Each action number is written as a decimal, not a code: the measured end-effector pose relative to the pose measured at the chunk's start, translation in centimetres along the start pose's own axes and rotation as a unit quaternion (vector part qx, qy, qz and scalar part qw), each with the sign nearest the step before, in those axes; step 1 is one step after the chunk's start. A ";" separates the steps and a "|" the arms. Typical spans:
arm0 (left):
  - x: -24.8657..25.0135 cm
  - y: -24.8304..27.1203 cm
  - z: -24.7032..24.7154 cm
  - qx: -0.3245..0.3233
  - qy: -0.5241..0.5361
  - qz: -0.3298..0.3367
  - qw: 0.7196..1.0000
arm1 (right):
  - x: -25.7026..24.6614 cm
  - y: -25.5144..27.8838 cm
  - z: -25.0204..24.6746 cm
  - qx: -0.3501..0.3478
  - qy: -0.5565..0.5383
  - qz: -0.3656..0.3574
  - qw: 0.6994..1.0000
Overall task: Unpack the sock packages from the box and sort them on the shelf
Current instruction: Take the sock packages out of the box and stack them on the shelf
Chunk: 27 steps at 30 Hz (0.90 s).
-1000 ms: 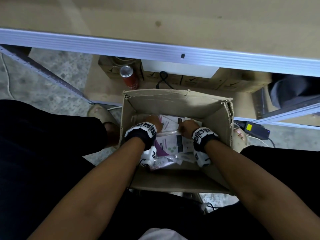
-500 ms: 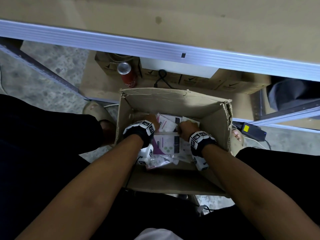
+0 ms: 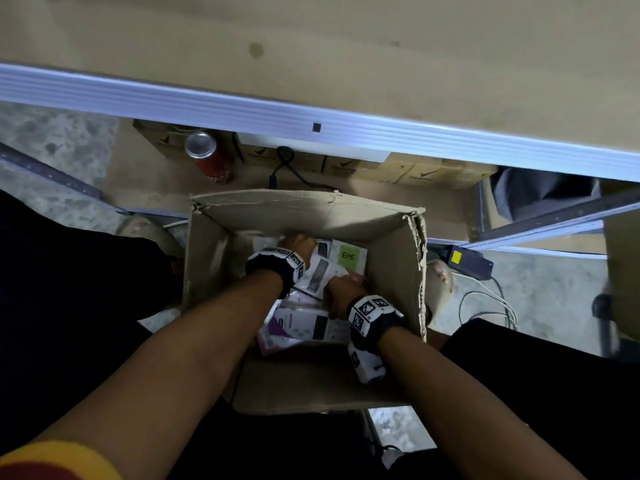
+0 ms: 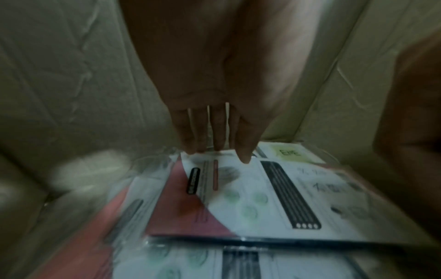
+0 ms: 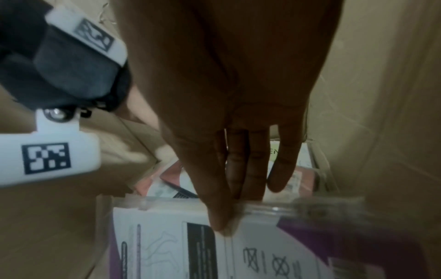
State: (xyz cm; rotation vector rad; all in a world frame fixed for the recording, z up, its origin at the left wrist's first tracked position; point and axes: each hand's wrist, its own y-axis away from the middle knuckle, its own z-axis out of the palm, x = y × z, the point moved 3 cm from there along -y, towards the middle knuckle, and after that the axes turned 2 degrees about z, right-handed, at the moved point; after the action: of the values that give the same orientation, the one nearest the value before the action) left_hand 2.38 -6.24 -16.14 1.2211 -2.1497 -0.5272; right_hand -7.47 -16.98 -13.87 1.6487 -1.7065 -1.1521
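Observation:
An open cardboard box [image 3: 311, 209] stands on the floor between my legs, with several white, pink and purple sock packages lying flat in it. My left hand [image 3: 298, 242] reaches to the far side and pinches the far edge of a white and pink package [image 4: 262, 198], thumb on top and fingers [image 4: 190, 143] behind the edge. My right hand [image 3: 343, 289] is nearer, by the right wall. It pinches the clear plastic edge of a purple and white package [image 5: 179, 245]. A package with a green label [image 3: 348, 256] lies at the far right.
The wooden shelf board [image 3: 346, 46] with its metal front rail [image 3: 207, 105] runs overhead of the box. Below it stand a red can [image 3: 207, 161] and small cartons [image 3: 398, 171]. A power adapter [image 3: 471, 261] and cables [image 3: 491, 299] lie on the floor at the right.
My left hand has moved toward the far wall of the box and my right hand back toward me. The packages between them have shifted, and the green-labelled one now shows.

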 end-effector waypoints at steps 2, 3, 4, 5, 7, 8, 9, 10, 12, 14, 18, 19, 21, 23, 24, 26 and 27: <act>0.0 0.0 0.1 0.000 -0.035 -0.004 0.999 | 0.2 0.2 0.0 -0.013 -0.012 0.001 1.000; 0.0 0.0 0.1 0.005 -0.052 -0.001 0.999 | 0.3 0.4 0.0 -0.015 -0.014 0.001 1.000; -0.1 0.0 0.1 0.015 -0.070 0.005 0.997 | 0.4 0.5 0.0 -0.018 -0.015 0.000 1.000; -0.1 0.0 0.0 0.027 -0.086 0.009 0.996 | 0.4 0.6 0.1 -0.019 -0.016 -0.001 1.000; -0.2 0.2 -0.1 0.029 -0.092 0.008 0.995 | 0.3 0.8 0.1 -0.016 -0.019 -0.001 1.000; -0.4 0.3 -0.1 0.011 -0.073 0.001 0.997 | 0.3 0.9 0.1 -0.019 -0.025 0.004 0.999; -0.6 0.5 0.0 -0.016 -0.035 -0.010 0.999 | 0.3 1.0 0.2 -0.024 -0.030 0.009 0.999; -0.7 0.6 0.1 -0.042 0.007 -0.021 0.999 | 0.2 1.1 0.2 -0.030 -0.032 0.012 0.999; -0.9 0.9 0.3 -0.068 0.068 -0.029 0.995 | 0.0 1.3 0.4 -0.038 -0.028 0.012 0.999; -1.0 1.3 0.6 -0.083 0.097 -0.024 0.992 | -0.1 1.6 0.4 -0.042 -0.029 0.010 0.999; -1.4 2.3 0.9 -0.113 0.083 -0.024 0.990 | -0.5 2.1 0.2 -0.062 -0.015 0.004 0.998; -1.5 2.5 0.9 -0.123 0.073 -0.022 0.989 | -0.7 2.2 0.1 -0.066 -0.012 0.003 0.998; -1.8 2.9 0.7 -0.136 0.050 -0.016 0.989 | -1.0 2.3 0.1 -0.070 -0.002 -0.002 0.998; -2.1 3.2 0.4 -0.141 0.034 -0.014 0.989 | -1.3 2.5 0.2 -0.068 0.003 -0.005 0.998; -2.2 3.3 0.3 -0.138 0.026 -0.011 0.990 | -1.3 2.6 0.2 -0.066 0.004 -0.006 0.998; -2.2 3.5 0.0 -0.121 0.010 -0.008 0.993 | -1.4 2.6 0.1 -0.061 0.006 -0.008 0.998; -2.1 3.6 -0.1 -0.107 0.003 -0.010 0.994 | -1.5 2.6 0.1 -0.062 0.007 -0.009 0.998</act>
State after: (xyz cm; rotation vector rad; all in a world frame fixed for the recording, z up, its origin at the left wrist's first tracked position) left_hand 1.07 -2.62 -14.54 1.1240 -2.0181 -0.7397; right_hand -8.78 -15.75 -11.49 1.5964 -1.5816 -1.2265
